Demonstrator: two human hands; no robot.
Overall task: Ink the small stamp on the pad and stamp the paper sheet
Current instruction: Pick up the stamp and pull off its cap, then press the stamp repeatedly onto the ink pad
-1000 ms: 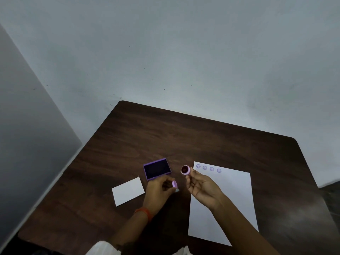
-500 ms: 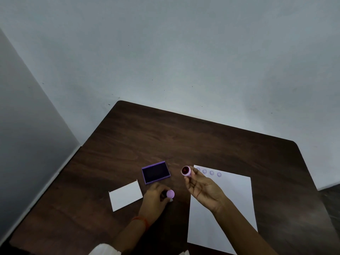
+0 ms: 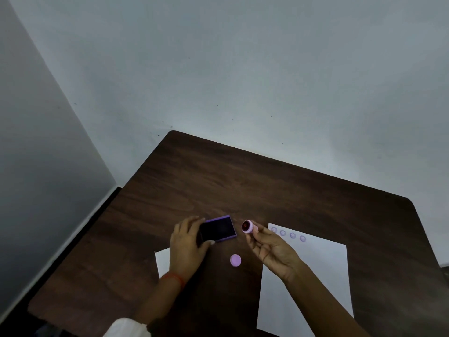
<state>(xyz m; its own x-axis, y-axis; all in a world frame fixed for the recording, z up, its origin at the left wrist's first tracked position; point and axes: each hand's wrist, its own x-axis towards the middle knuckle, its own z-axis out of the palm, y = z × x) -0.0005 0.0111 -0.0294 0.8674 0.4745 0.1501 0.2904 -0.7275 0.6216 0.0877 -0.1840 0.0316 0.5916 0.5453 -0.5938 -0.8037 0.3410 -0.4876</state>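
My right hand (image 3: 268, 246) pinches a small pink round stamp (image 3: 247, 226) above the table, its dark red face turned toward the ink pad. The purple ink pad (image 3: 220, 229) lies open with its dark surface up. My left hand (image 3: 188, 242) grips its left edge with fingers and thumb. The stamp's pink cap (image 3: 235, 260) rests on the table between my hands. The white paper sheet (image 3: 308, 278) lies to the right and carries several pale purple round prints (image 3: 288, 234) along its top edge.
A small white card (image 3: 162, 261) lies under my left wrist, partly hidden. The dark wooden table (image 3: 218, 181) stands in a corner with grey walls behind and to the left. Its right rim runs just past the paper.
My left hand set the pink cap down on the table, then moved up to take hold of the ink pad. The right hand kept the stamp nearly still.
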